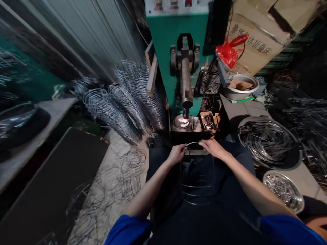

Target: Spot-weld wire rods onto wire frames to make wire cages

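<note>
Wire frame hangs against dark clothing, its sides too faint to trace fully; the left hand and right hand pinch its upper arc. Open space separates them from the metal cylinder beyond. At right, a round tray holds wire loops; a metal bowl holds small metal pieces.

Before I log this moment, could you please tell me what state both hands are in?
Left hand: closed, pinching the curved wire on its left side.
Right hand: closed, pinching the same wire's right side.
</note>
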{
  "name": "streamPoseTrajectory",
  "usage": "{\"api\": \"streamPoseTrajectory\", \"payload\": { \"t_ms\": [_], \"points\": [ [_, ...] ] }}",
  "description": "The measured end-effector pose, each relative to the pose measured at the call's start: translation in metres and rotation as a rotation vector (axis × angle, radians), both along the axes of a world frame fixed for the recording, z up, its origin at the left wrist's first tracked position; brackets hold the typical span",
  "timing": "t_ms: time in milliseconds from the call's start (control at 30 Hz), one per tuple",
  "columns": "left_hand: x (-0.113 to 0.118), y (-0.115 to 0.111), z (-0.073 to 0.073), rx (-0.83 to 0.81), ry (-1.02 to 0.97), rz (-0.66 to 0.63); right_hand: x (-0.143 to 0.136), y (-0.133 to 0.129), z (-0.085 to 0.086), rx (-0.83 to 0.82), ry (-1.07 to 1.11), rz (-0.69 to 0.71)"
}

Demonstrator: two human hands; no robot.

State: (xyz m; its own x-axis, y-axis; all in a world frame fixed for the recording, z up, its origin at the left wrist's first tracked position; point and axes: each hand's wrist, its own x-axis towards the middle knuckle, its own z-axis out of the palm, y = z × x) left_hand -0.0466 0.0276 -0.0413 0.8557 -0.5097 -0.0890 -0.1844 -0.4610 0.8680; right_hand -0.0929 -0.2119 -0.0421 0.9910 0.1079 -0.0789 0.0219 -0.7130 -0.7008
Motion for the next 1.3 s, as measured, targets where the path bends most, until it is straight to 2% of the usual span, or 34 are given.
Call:
{"api": "streamPoseTrajectory", "payload": {
  "t_ms": [133, 200, 333, 467, 567, 633, 833, 933, 1100, 1300],
  "points": [
    [-0.001, -0.016, -0.011, 0.05, -0.106, -0.034, -0.017, -0.006, -0.008, -0.226, -0.081, -0.129],
    [0.0, -0.019, -0.012, 0.087, -0.142, -0.047, -0.021, -0.01, -0.011, -0.273, -0.062, -0.144],
    [0.008, -0.025, -0.009, 0.186, -0.193, -0.04, -0.012, -0.013, -0.015, -0.212, -0.048, -0.101],
    [0.017, -0.023, -0.003, 0.281, -0.254, -0.036, 0.004, -0.013, -0.01, -0.033, -0.03, -0.037],
    [0.026, -0.016, 0.008, 0.342, -0.304, -0.025, 0.016, -0.01, 0.002, 0.142, -0.032, -0.002],
    [0.034, -0.01, 0.019, 0.377, -0.335, -0.012, 0.026, -0.006, 0.013, 0.198, -0.05, 0.017],
    [0.051, 0.001, 0.058, 0.478, -0.406, 0.021, 0.059, 0.006, 0.043, 0.233, -0.022, 0.043],
    [0.054, 0.003, 0.073, 0.522, -0.425, 0.035, 0.07, 0.008, 0.055, 0.222, -0.03, 0.049],
    [0.058, 0.001, 0.088, 0.563, -0.446, 0.058, 0.08, 0.007, 0.076, 0.16, -0.055, 0.064],
    [0.064, -0.004, 0.098, 0.569, -0.454, 0.066, 0.088, 0.003, 0.095, 0.091, -0.05, 0.099]
  ]
}}
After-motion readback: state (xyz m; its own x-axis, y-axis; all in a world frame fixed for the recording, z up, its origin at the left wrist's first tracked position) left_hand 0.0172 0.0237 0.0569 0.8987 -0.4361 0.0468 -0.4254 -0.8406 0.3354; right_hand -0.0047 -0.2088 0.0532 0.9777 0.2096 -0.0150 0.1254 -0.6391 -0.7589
